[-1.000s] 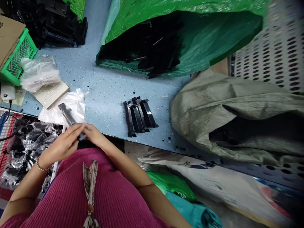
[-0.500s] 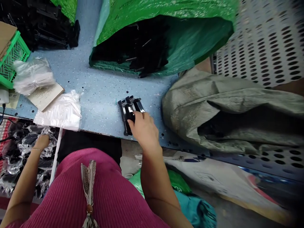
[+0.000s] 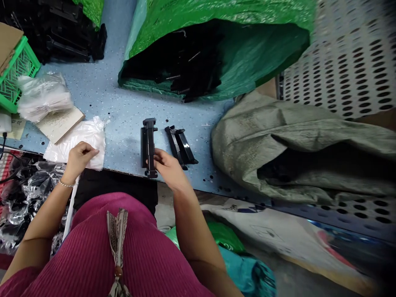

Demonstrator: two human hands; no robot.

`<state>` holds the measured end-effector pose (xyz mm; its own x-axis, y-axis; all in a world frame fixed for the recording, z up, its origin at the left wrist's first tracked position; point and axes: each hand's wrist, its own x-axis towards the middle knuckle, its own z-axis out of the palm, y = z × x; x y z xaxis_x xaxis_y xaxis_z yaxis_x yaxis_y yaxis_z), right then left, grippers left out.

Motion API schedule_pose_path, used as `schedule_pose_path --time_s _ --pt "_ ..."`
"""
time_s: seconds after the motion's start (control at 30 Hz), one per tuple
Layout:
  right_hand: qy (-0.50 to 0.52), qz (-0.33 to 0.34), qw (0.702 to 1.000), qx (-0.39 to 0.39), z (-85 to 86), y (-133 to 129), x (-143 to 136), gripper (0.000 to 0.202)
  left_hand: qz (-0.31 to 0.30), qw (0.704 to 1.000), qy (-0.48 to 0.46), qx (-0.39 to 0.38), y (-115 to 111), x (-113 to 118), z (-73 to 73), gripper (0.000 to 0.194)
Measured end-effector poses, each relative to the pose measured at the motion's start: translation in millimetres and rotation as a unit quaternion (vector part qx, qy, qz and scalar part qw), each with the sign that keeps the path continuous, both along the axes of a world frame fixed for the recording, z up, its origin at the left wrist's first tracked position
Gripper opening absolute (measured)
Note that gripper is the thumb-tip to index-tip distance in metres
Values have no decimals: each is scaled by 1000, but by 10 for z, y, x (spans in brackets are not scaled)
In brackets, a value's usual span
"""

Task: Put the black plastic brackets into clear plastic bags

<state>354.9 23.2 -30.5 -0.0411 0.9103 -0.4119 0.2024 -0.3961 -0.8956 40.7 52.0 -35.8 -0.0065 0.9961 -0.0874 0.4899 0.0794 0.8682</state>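
My right hand [image 3: 169, 168] grips a long black plastic bracket [image 3: 150, 144] by its near right side. The bracket is held upright along the view, just above the blue table. To the right of that hand lies another black piece, a pair of slim brackets [image 3: 181, 146] side by side. My left hand [image 3: 79, 160] is over a flat stack of clear plastic bags [image 3: 89, 138] near the table's front edge. Its thumb and fingers are pinched together at the bags; whether a bag is between them is too small to tell.
A green sack [image 3: 229, 12] with black parts inside lies open at the back. The grey-green sack [image 3: 244, 140] sits at right. On the left are a green basket [image 3: 18, 78], a bundle of bags [image 3: 46, 97] and bagged black parts [image 3: 27, 198] below the table edge.
My left hand has come up from the bagged parts to the stack of plastic bags. My right hand has lifted one black bracket and moved it left, away from the other.
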Motion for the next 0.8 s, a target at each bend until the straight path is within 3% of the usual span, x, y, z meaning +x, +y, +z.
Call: schedule_pose_path --time_s 0.07,0.17,0.23,0.33,0.47,0.57,0.63,0.7,0.8 --pt "193 10 980 -42 32 41 -273 36 23 996 -75 -47 11 -102 20 24" --pt "386 63 915 -103 46 176 -765 40 51 986 -129 -95 -14 -128 26 23" --pt "447 89 881 -123 -18 293 -1051 42 75 983 -147 -86 -51 -103 34 23" --pt "449 81 879 -136 -194 412 -1303 41 94 989 -112 -21 -119 -103 127 23" --pt "421 51 896 -132 -364 386 -1355 38 82 991 -94 43 -196 -201 371 20" --pt "416 42 900 -126 -373 348 -1322 42 19 996 -23 81 -242 -305 496 4" --pt "421 38 898 -123 -337 348 -1276 41 -54 987 122 88 -273 -372 508 18" --pt "437 29 891 -123 -281 338 -1201 39 -118 958 248 87 -296 -423 478 32" --pt "483 58 860 -153 -205 230 -1075 36 -151 950 255 101 -289 -435 428 41"
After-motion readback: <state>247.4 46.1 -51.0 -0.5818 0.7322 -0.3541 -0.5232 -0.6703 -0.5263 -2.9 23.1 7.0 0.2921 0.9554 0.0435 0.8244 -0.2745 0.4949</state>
